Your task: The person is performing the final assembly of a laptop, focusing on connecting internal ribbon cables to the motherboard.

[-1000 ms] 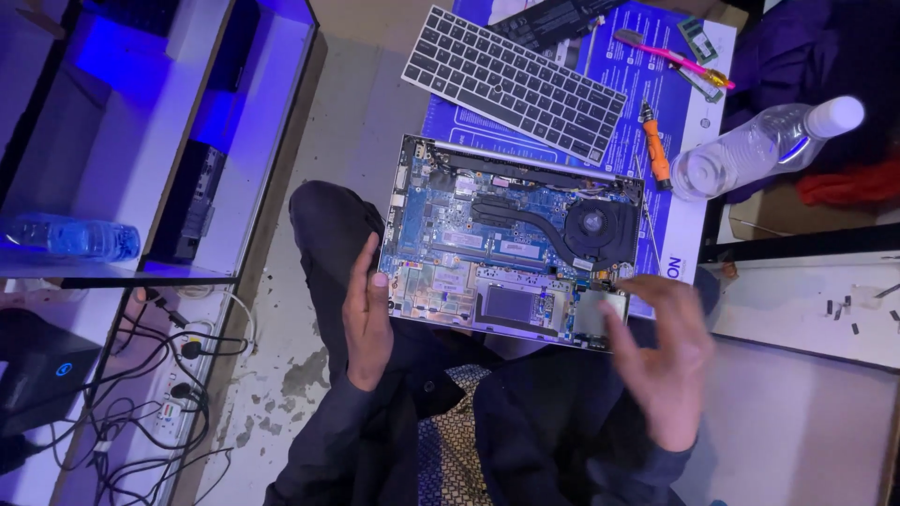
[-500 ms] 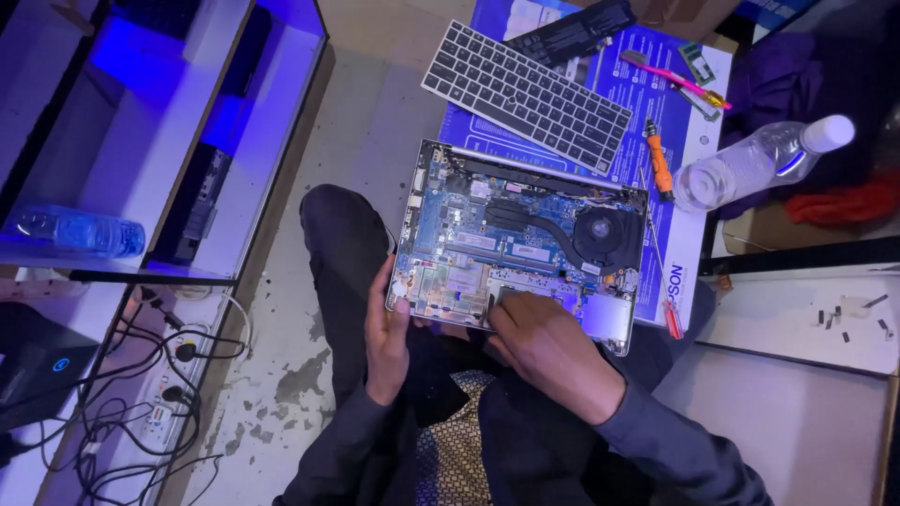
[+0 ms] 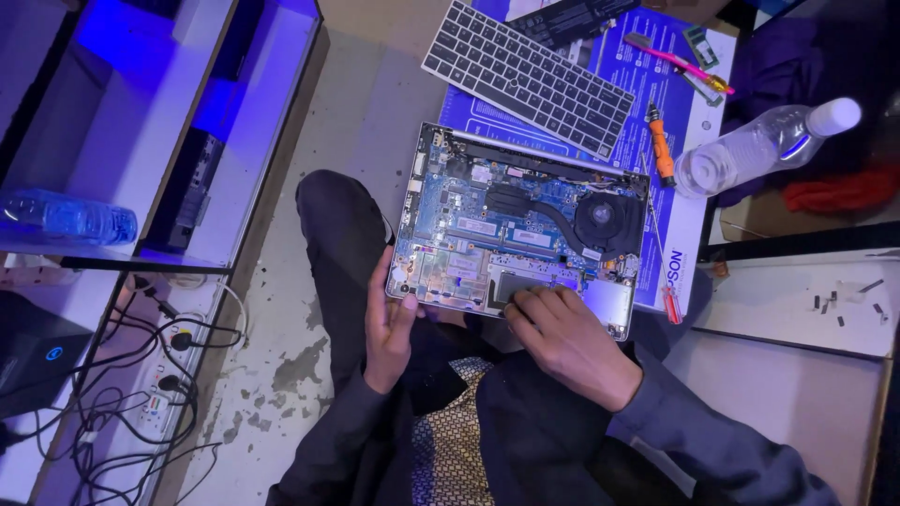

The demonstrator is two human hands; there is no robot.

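A flat blue-and-white printed box (image 3: pixel 689 201) lies at one o'clock; a clear bottle (image 3: pixel 66 217) with blue label rests at nine o'clock.
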